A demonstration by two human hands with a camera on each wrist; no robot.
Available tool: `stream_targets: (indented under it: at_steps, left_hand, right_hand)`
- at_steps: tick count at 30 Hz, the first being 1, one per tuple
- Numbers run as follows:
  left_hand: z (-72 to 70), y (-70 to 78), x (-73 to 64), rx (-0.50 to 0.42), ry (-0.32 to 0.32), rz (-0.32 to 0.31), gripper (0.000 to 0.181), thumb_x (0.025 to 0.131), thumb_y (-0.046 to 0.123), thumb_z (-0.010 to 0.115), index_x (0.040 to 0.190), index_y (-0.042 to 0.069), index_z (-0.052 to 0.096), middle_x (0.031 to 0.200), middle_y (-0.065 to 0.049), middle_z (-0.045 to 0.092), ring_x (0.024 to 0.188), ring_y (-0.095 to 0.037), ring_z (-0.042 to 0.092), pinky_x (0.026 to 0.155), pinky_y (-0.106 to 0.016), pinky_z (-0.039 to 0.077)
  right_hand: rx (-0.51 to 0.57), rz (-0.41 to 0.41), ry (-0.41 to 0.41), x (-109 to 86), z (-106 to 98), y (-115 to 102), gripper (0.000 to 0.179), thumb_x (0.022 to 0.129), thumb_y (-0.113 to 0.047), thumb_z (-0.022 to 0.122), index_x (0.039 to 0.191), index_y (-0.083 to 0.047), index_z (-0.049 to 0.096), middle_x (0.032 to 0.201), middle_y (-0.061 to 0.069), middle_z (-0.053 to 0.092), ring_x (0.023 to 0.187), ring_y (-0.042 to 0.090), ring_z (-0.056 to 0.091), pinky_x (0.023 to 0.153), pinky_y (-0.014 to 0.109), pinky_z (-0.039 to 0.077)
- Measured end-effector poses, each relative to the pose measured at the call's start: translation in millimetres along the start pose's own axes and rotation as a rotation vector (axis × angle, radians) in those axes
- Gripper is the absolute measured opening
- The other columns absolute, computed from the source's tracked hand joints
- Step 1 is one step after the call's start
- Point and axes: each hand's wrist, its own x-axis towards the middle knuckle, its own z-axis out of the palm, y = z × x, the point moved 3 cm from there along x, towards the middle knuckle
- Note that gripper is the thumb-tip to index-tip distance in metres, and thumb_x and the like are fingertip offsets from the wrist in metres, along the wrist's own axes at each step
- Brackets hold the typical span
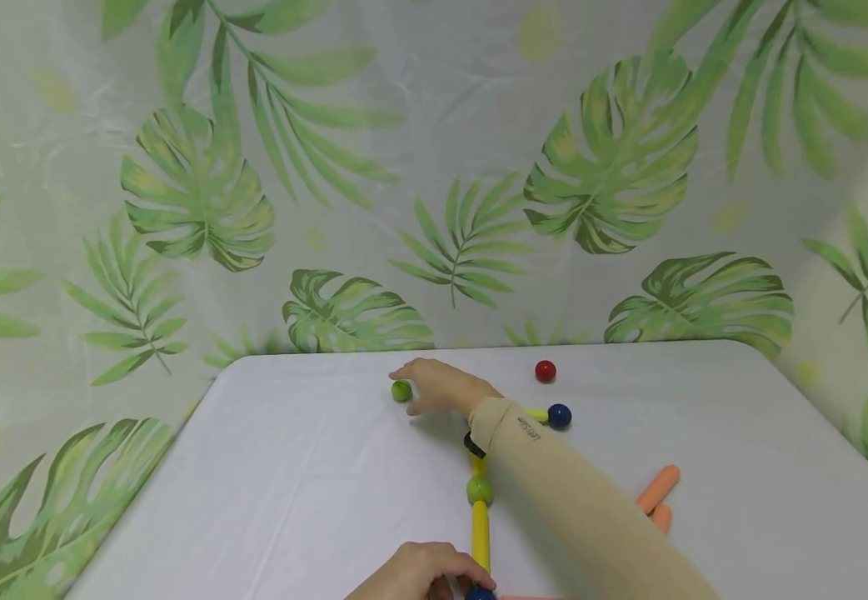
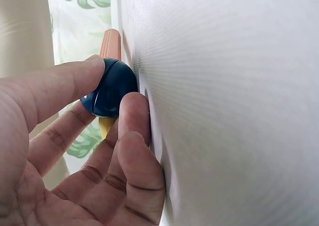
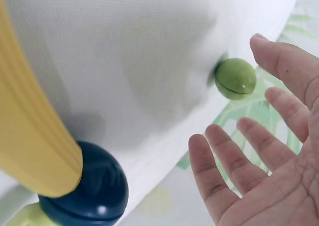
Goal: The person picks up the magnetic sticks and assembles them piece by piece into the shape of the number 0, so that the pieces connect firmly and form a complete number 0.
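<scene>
At the near edge my left hand [image 1: 421, 572] pinches a dark blue ball [image 2: 117, 89] between thumb and fingers. A salmon rod [image 2: 111, 44] and a yellow rod [image 1: 481, 533] join that ball. Farther along, the yellow rod meets a green ball [image 1: 480, 490], with another yellow rod beyond it, partly hidden by my right arm. My right hand [image 1: 441, 387] reaches over the back of the table, fingers spread around a loose green ball [image 3: 235, 79]. In the right wrist view a gap shows between this ball and the fingers.
A red ball [image 1: 546, 371] lies near the back edge. In front of it is a blue ball [image 1: 559, 417] on a yellow-green rod. Loose salmon rods [image 1: 659, 489] lie to the right, beside my right sleeve [image 1: 584, 492]. A leaf-patterned curtain [image 1: 464, 167] hangs behind the white table [image 1: 314, 467].
</scene>
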Motion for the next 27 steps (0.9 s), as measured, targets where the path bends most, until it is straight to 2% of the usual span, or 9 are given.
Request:
stream_targets:
  at_steps: [2,4,11,12,18,19,23,27]
  left_hand:
    - [1.2,-7.7,0.7,0.012,-0.001,-0.004,0.030,0.102,0.035,0.076,0.130,0.024,0.074,0.107,0.011,0.071,0.081,0.013,0.061,0.075,-0.015,0.057]
    - [1.5,-9.2,1.2,0.005,-0.001,-0.012,0.030,0.102,0.036,0.076,0.130,0.026,0.075,0.107,0.011,0.071,0.080,0.012,0.062,0.075,-0.015,0.057]
    - [0.4,-8.1,1.3,-0.008,0.000,-0.019,0.030,0.101,0.035,0.076,0.130,0.027,0.075,0.108,0.016,0.070,0.082,0.012,0.062,0.076,-0.015,0.057]
    - [-1.6,1.1,0.6,-0.018,0.004,-0.030,0.029,0.101,0.032,0.077,0.128,0.024,0.076,0.107,0.015,0.071,0.081,0.012,0.062,0.076,-0.015,0.057]
    - [-1.8,0.0,0.2,-0.034,0.000,-0.061,0.029,0.099,0.029,0.080,0.128,0.028,0.076,0.107,0.017,0.070,0.079,0.011,0.061,0.076,-0.016,0.057]
    - [-0.3,-8.9,0.7,-0.031,-0.003,-0.057,0.030,0.099,0.032,0.080,0.128,0.031,0.075,0.108,0.019,0.069,0.080,0.011,0.062,0.076,-0.016,0.057]
    - [-2.0,-5.1,0.6,-0.042,-0.004,-0.064,0.032,0.097,0.031,0.082,0.128,0.030,0.076,0.109,0.018,0.070,0.079,0.010,0.062,0.075,-0.016,0.057]
    - [-3.0,-2.7,0.1,-0.072,-0.003,-0.097,0.032,0.094,0.029,0.085,0.126,0.028,0.077,0.107,0.018,0.070,0.077,0.008,0.062,0.073,-0.016,0.056]
  right_hand:
    - [-0.022,0.005,-0.003,1.1,1,-1,0.068,0.098,-0.014,0.080,0.160,-0.013,0.051,0.167,0.012,0.048,0.159,0.031,0.041,0.130,0.043,0.035]
    - [-0.027,0.009,-0.010,2.2,3,-2,0.068,0.099,-0.014,0.080,0.161,-0.013,0.051,0.166,0.012,0.049,0.158,0.031,0.042,0.130,0.043,0.034]
    - [-0.046,0.006,-0.025,6.6,9,1,0.064,0.100,-0.013,0.078,0.159,-0.015,0.053,0.162,0.009,0.055,0.154,0.028,0.047,0.128,0.042,0.037]
    - [-0.046,0.006,-0.023,7.7,10,1,0.061,0.100,-0.013,0.078,0.157,-0.016,0.056,0.160,0.008,0.057,0.152,0.027,0.050,0.127,0.041,0.040]
    - [-0.027,0.005,-0.015,6.7,8,-1,0.037,0.097,-0.007,0.079,0.133,-0.015,0.072,0.133,0.008,0.072,0.122,0.021,0.066,0.108,0.036,0.054]
    - [-0.025,0.003,-0.017,5.6,8,-2,0.034,0.097,-0.007,0.080,0.129,-0.015,0.073,0.128,0.008,0.073,0.117,0.021,0.066,0.104,0.035,0.054]
    - [-0.030,0.000,-0.030,2.1,6,-2,0.027,0.096,-0.012,0.082,0.121,-0.015,0.073,0.114,0.005,0.073,0.100,0.015,0.063,0.095,0.032,0.055]
    - [-0.043,-0.015,-0.040,-2.5,5,1,0.024,0.097,-0.017,0.083,0.119,-0.014,0.073,0.109,0.003,0.073,0.096,0.013,0.061,0.094,0.032,0.053]
